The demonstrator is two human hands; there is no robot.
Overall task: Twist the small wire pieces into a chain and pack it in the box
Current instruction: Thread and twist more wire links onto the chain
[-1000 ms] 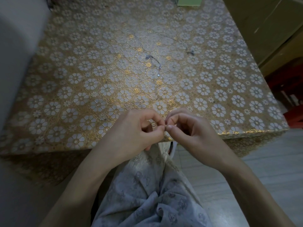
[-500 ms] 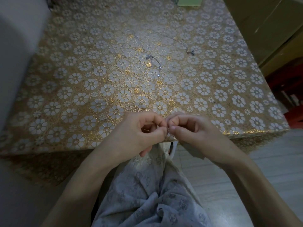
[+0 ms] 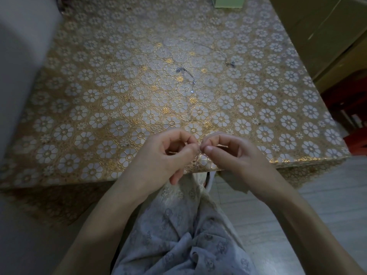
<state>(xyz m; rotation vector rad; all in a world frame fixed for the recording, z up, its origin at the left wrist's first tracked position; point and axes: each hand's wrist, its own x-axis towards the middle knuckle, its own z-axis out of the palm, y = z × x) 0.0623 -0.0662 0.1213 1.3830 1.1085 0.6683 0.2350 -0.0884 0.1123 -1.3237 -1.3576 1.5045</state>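
Observation:
Over the near edge of the table, my left hand and my right hand meet fingertip to fingertip. Each pinches a small wire piece between thumb and forefinger; the piece is almost hidden by the fingers. A thin silvery chain with small beads lies in a curve at the table's middle. Another thin wire strand lies further back to the right. A pale green box stands at the far edge, cut off by the frame.
The table wears a gold cloth with white flower patterns. A grey surface rises at the left. Wooden furniture and something red stand at the right. My lap in patterned fabric is below the hands.
Both hands have stayed at the table's near edge. The fingertips have shifted slightly around the wire, and the right hand has rolled a little.

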